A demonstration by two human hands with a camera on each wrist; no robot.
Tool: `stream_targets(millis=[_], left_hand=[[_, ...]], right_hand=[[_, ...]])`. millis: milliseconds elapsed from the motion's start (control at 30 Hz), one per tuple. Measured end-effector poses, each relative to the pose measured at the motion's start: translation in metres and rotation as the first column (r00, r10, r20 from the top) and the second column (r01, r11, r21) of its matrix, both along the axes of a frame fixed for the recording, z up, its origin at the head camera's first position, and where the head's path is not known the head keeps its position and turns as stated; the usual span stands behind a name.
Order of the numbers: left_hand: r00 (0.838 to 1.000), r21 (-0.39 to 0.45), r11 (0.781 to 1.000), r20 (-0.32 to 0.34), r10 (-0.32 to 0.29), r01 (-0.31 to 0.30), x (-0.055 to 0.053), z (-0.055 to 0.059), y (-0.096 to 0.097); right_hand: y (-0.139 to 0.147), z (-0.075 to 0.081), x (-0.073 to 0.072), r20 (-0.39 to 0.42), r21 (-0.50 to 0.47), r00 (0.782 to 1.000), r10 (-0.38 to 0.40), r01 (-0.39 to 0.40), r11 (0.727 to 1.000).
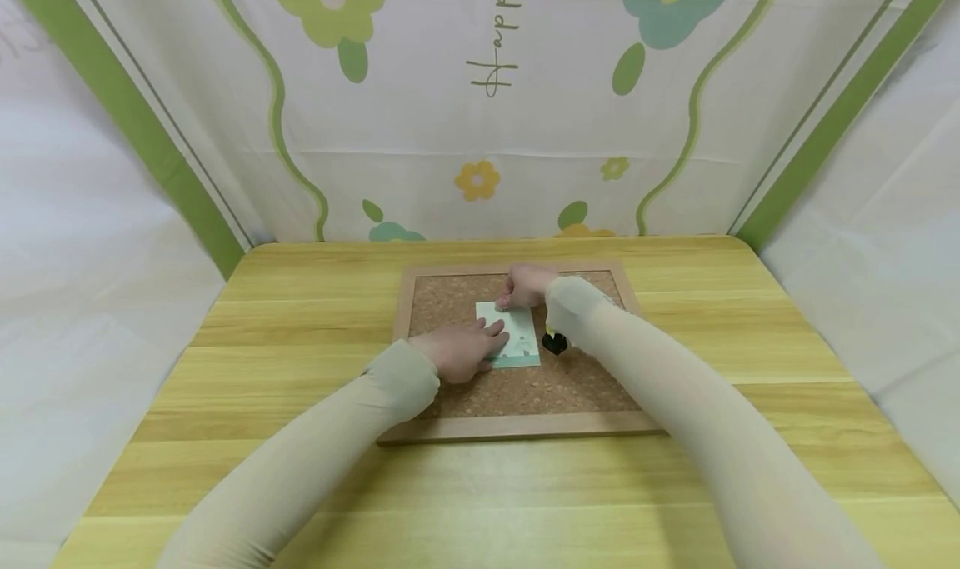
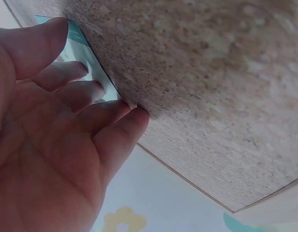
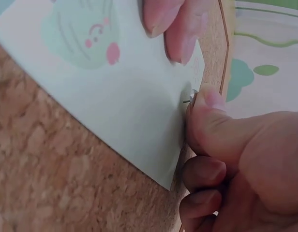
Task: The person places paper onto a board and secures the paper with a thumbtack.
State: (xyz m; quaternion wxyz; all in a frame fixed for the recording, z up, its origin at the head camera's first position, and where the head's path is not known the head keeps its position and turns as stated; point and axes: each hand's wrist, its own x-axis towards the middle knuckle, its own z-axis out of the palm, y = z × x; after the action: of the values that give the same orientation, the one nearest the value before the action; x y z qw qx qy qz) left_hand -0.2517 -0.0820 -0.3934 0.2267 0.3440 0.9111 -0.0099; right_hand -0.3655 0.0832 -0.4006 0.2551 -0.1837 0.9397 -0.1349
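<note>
A pale green printed card [image 1: 517,336] lies on a cork board [image 1: 517,390] with a wooden frame. My left hand [image 1: 459,351] rests on the card's left side, its fingers spread and pressing the paper. Seen from the left wrist, the thumb and fingertips [image 2: 139,116] reach across the card's edge onto the cork. At the card's far edge my right hand [image 1: 527,286] pinches a small clear-headed push pin [image 3: 192,95] between thumb and index finger. In the right wrist view its metal point is close to the paper, and the other fingers are curled.
The board's wooden frame [image 1: 517,427] lies on a wood-grain table [image 1: 300,319]. A white curtain [image 1: 420,111] printed with flowers hangs behind the table's far edge. Beneath the right wrist shows a small black object [image 1: 555,343].
</note>
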Motion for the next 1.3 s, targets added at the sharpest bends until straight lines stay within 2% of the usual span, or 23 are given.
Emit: stream_targets(millis=[433, 767, 933, 1133, 1300], left_hand=[[1.000, -0.005, 1.000, 0.001, -0.014, 0.014, 0.000, -0.001, 0.000], [1.000, 0.007, 1.000, 0.003, -0.019, 0.019, -0.002, -0.002, -0.001], [1.000, 0.007, 1.000, -0.011, -0.020, 0.020, -0.002, -0.002, 0.000], [0.999, 0.003, 0.999, -0.018, -0.037, 0.037, -0.003, -0.004, 0.000], [1.000, 0.004, 1.000, -0.008, -0.028, 0.028, -0.003, -0.004, -0.001]], right_hand=[[-0.002, 0.004, 0.004, 0.022, -0.004, 1.000, -0.020, 0.020, 1.000], [0.002, 0.004, 0.005, 0.004, -0.010, 0.999, 0.040, -0.040, 0.999], [0.004, 0.004, 0.006, -0.045, 0.015, 0.995, 0.085, -0.085, 0.996], [0.010, 0.002, 0.013, -0.106, -0.042, 0.988, 0.116, -0.121, 0.992], [0.012, 0.001, 0.020, -0.217, -0.087, 0.954, 0.209, -0.232, 0.969]])
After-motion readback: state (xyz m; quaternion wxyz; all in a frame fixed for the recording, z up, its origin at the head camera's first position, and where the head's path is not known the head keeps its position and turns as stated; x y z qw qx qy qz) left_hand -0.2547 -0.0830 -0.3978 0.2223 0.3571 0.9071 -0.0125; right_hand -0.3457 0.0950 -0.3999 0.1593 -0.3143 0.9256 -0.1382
